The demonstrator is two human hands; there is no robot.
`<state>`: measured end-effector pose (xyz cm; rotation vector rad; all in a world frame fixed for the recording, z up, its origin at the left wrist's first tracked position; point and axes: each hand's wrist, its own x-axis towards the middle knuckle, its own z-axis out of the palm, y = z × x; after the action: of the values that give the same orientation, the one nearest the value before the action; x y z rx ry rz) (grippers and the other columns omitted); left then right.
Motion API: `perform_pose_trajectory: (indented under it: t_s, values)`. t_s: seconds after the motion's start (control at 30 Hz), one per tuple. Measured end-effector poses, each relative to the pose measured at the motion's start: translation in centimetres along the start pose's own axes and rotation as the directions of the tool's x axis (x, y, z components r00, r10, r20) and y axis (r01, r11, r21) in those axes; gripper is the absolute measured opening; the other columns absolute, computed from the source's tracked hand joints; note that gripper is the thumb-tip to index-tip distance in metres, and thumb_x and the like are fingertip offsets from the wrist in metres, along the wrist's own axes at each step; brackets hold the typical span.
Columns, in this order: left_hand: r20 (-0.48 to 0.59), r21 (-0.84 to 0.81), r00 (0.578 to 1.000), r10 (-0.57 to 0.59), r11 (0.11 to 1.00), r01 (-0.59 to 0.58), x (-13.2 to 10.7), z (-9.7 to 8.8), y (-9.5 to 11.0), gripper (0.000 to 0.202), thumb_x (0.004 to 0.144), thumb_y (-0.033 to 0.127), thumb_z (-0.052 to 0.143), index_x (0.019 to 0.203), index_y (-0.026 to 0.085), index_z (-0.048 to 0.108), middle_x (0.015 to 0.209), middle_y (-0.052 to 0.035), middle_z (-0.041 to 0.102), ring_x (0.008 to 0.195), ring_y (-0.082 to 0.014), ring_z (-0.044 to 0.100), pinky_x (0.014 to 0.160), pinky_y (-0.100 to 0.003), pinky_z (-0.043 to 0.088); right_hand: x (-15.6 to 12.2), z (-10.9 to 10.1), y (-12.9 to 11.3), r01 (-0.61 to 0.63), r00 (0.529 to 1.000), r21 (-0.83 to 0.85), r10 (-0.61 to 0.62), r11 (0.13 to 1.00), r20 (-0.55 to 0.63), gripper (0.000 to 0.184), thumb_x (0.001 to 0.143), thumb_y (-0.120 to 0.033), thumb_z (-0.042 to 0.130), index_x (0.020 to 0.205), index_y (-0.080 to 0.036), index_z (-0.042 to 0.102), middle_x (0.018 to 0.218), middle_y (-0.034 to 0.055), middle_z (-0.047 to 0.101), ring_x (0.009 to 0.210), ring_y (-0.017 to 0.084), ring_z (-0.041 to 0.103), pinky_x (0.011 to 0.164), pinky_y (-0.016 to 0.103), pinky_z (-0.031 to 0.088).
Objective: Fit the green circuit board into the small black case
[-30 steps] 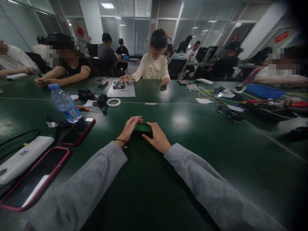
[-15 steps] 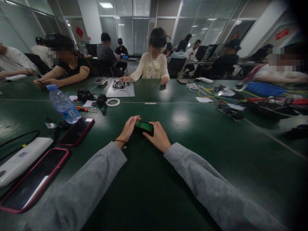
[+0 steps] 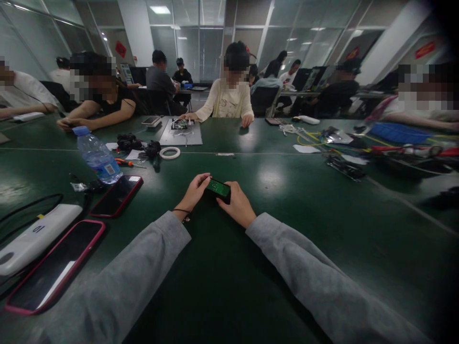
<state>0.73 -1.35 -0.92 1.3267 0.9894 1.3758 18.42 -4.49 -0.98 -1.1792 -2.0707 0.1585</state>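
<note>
L hand (image 3: 194, 192) shifted on green PCB (image 3: 218, 189); btl label (image 3: 110, 171) illegible.

Desk (image 3: 222, 277) before you. Circuit board (image 3: 218, 189) straight ahead, between your left grip (image 3: 194, 192) and right grip (image 3: 239, 203). On your left: near phone (image 3: 53, 272) and far phone (image 3: 116, 196), 2 in a rough line running away from you. Oblong device (image 3: 39, 236) just left of the near phone. Bottle (image 3: 98, 155) behind the far phone; screwdriver (image 3: 131, 164) right of the bottle. Tape roll (image 3: 169, 153) farther right, in front of a panel (image 3: 193, 137) bearing an electronic assembly (image 3: 182, 124). Person (image 3: 225, 98) opposite you, behind the desk. Cables (image 3: 412, 160) far right.
</note>
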Motion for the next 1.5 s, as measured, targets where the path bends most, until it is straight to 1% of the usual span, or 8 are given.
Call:
perform_pose_trajectory:
  t_s: [0.13,0.3,0.53,0.7,0.87,0.97,1.13,1.5]
  values:
    - [0.027,0.028,0.999,0.041,0.999,-0.041,0.18,-0.18,-0.46,0.035,0.081,0.030,0.061,0.112,0.015,0.058,0.115,-0.0109,0.062,0.110,-0.0208,0.055,0.100,-0.039,0.039,0.02,0.00,-0.04,0.002,1.000,-0.006,-0.002,1.000,-0.014,0.046,0.076,-0.026,0.061,0.117,-0.016,0.041,0.109,0.0104,0.048,0.098,0.024,0.054,0.085,0.042,0.051]
    - [0.049,0.056,0.998,0.046,0.997,-0.049,0.14,-0.24,-0.45,0.036,0.080,0.030,0.062,0.113,0.016,0.058,0.116,-0.0102,0.061,0.111,-0.0213,0.055,0.101,-0.038,0.038,-0.05,-0.06,-0.14,-0.008,1.000,-0.012,0.008,1.000,-0.015,0.047,0.076,-0.026,0.060,0.118,-0.017,0.040,0.109,0.0108,0.047,0.096,0.025,0.055,0.081,0.043,0.052]
    - [0.032,0.060,0.997,0.070,0.996,-0.072,0.41,-0.18,-0.70,0.036,0.079,0.030,0.063,0.112,0.017,0.059,0.115,-0.0094,0.061,0.111,-0.0214,0.054,0.100,-0.038,0.038,0.03,-0.42,-0.31,0.008,1.000,-0.041,-0.008,0.999,-0.002,0.048,0.075,-0.018,0.056,0.120,-0.017,0.039,0.114,0.0126,0.045,0.102,0.027,0.053,0.084,0.045,0.051]
    - [0.042,0.072,0.998,0.042,0.996,-0.045,0.35,-0.12,-0.40,0.036,0.080,0.030,0.063,0.113,0.018,0.059,0.116,-0.0097,0.060,0.109,-0.0217,0.055,0.097,-0.037,0.040,0.19,-0.36,-0.09,-0.019,1.000,-0.006,0.019,1.000,-0.006,0.049,0.076,-0.017,0.056,0.122,-0.019,0.039,0.116,0.0120,0.044,0.104,0.027,0.052,0.086,0.046,0.051]
    - [0.040,0.097,0.998,0.044,0.994,-0.048,0.32,0.02,-0.34,0.036,0.080,0.030,0.062,0.114,0.018,0.058,0.116,-0.0095,0.060,0.108,-0.0214,0.055,0.097,-0.037,0.041,0.18,-0.33,0.14,-0.022,1.000,0.013,0.022,1.000,-0.014,0.050,0.075,-0.016,0.057,0.122,-0.019,0.039,0.115,0.0115,0.044,0.104,0.026,0.052,0.088,0.045,0.051]
    - [0.034,0.079,0.999,0.039,0.996,-0.042,0.33,0.09,-0.30,0.035,0.079,0.029,0.063,0.112,0.017,0.059,0.115,-0.0092,0.061,0.108,-0.0214,0.055,0.097,-0.037,0.040,0.17,-0.40,0.17,-0.017,1.000,0.030,0.018,0.999,-0.023,0.050,0.075,-0.015,0.056,0.122,-0.020,0.039,0.115,0.0110,0.044,0.105,0.026,0.052,0.090,0.045,0.050]
    - [0.040,0.044,0.999,0.023,0.999,-0.024,0.18,0.11,-0.13,0.036,0.078,0.025,0.063,0.112,0.018,0.059,0.116,-0.0090,0.060,0.111,-0.0217,0.054,0.100,-0.038,0.039,0.16,-0.35,0.26,-0.034,0.999,0.039,0.034,0.999,-0.009,0.050,0.075,-0.017,0.057,0.122,-0.020,0.039,0.115,0.0112,0.044,0.105,0.027,0.052,0.088,0.047,0.051]
    - [0.041,0.005,0.999,0.003,1.000,-0.003,0.05,0.03,0.25,0.039,0.072,0.016,0.064,0.110,0.017,0.060,0.115,-0.0087,0.060,0.111,-0.0224,0.054,0.101,-0.040,0.037,0.04,-0.15,0.33,-0.013,1.000,0.032,0.014,0.999,-0.015,0.050,0.076,-0.017,0.057,0.122,-0.019,0.039,0.115,0.0117,0.044,0.107,0.026,0.050,0.091,0.046,0.049]
